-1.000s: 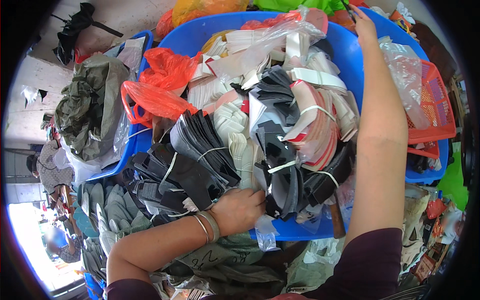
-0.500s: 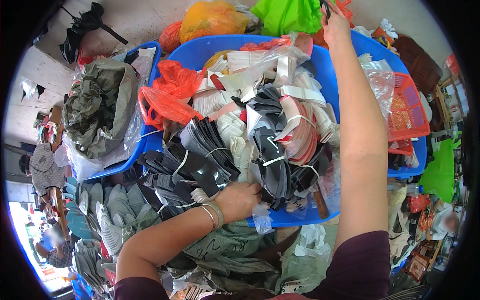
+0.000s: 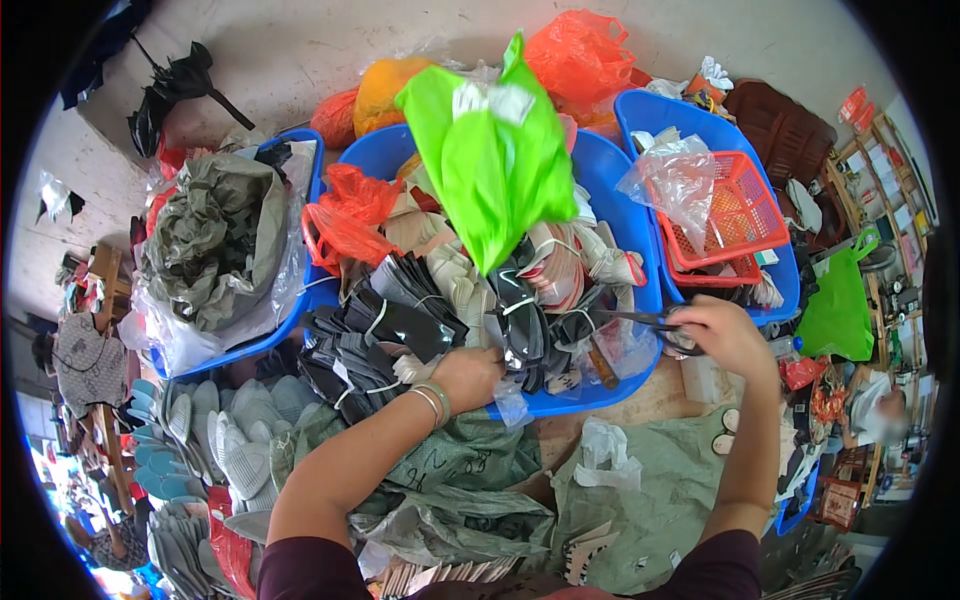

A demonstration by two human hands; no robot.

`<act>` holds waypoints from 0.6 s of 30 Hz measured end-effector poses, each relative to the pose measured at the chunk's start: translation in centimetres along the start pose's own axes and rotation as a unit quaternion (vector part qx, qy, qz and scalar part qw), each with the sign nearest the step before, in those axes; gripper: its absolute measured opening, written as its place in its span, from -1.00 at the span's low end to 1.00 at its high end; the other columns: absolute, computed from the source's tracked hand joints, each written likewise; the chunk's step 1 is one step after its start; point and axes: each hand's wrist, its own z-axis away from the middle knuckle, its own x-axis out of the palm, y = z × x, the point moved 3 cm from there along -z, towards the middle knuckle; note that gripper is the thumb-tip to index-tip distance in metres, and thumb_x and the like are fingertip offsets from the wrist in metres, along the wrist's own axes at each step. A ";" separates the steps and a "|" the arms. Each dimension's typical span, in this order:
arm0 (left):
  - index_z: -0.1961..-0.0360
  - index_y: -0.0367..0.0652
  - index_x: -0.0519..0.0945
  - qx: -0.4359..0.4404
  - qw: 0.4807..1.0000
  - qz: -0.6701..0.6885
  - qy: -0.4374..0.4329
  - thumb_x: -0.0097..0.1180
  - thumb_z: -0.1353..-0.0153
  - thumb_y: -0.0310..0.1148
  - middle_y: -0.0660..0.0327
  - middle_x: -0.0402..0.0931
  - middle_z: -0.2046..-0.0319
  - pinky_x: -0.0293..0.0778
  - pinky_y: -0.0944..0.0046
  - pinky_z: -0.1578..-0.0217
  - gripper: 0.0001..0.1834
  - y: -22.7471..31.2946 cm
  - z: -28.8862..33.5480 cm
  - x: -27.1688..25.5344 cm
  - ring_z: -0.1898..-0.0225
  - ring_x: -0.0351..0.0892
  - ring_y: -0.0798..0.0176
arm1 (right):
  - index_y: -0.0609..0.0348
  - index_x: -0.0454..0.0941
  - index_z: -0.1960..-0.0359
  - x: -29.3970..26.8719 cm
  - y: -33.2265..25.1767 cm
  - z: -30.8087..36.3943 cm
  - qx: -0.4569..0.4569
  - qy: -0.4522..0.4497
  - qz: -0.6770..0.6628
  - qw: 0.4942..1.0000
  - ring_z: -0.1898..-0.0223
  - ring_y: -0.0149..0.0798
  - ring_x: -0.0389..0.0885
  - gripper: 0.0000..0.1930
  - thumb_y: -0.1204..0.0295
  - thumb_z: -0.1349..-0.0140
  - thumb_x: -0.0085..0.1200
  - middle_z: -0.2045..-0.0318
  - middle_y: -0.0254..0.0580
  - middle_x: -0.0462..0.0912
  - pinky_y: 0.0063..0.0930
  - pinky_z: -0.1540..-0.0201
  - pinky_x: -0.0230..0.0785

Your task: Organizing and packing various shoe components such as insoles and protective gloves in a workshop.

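My right hand [image 3: 722, 332] grips a pair of dark scissors [image 3: 655, 320] by the handles, blades pointing left over the front right of the middle blue basin [image 3: 632, 290]. Near that basin's front rim my left hand [image 3: 470, 378] is closed against the bundled black strips [image 3: 418, 322]; what its fingers hold is hidden. White bands tie the black bundles. Beside them lie pale strip bundles [image 3: 455, 280] and a red-edged bundle [image 3: 557, 262]. A bright green bag [image 3: 500, 160], slightly blurred, hangs over the basin's back part and covers what is beneath.
A left blue basin holds a crumpled grey-green sack [image 3: 215, 225]. In the right blue basin [image 3: 640, 115] sit red plastic baskets [image 3: 735, 200]. A wooden handle [image 3: 603, 368] lies at the middle basin's front. Grey shoe soles [image 3: 245, 430] are heaped at lower left, beside green woven sacks [image 3: 640, 510].
My right hand has come down from the far back to the basin's right front with the scissors. The green bag has moved forward over the basin. My left hand stays by the black bundles.
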 end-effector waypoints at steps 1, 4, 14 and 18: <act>0.46 -0.14 0.64 -0.009 1.000 0.001 -0.007 0.08 -0.03 -0.29 0.14 0.53 0.31 0.55 0.10 0.27 -0.82 0.1 0.2 -0.3 0.28 0.61 0.10 | 0.09 0.64 0.15 -0.6 1.1 2.0 0.035 0.049 -0.078 0.995 0.36 -0.27 0.52 -0.73 0.60 -0.12 0.05 0.41 -0.16 0.51 -0.39 0.27 0.36; 0.46 -0.15 0.65 -0.010 1.000 0.003 0.008 0.09 -0.03 -0.28 0.13 0.53 0.32 0.55 0.11 0.28 -0.81 -0.2 0.8 -0.4 0.28 0.61 0.09 | 0.10 0.60 0.11 0.3 5.4 6.5 0.141 0.179 -0.217 0.949 0.37 -0.21 0.49 -0.73 0.61 -0.15 0.04 0.43 -0.14 0.47 -0.43 0.26 0.32; 0.44 -0.15 0.64 -0.003 1.000 0.012 0.016 0.09 -0.03 -0.30 0.12 0.54 0.33 0.55 0.10 0.27 -0.82 -0.4 0.2 0.4 0.29 0.61 0.08 | 0.23 0.52 -0.02 2.3 14.4 5.7 0.239 0.377 -0.092 0.890 0.15 -0.30 0.54 -0.71 0.60 -0.29 -0.10 0.11 -0.16 0.60 -0.51 0.05 0.34; 0.46 -0.14 0.65 -0.005 1.000 0.014 0.013 0.09 -0.04 -0.26 0.11 0.54 0.35 0.54 0.10 0.27 -0.80 -0.5 0.5 0.2 0.30 0.61 0.08 | 0.20 0.54 -0.02 -0.5 4.0 -4.7 0.030 0.385 -0.119 0.915 0.09 -0.27 0.56 -0.71 0.59 -0.29 -0.09 0.11 -0.14 0.59 -0.51 0.00 0.33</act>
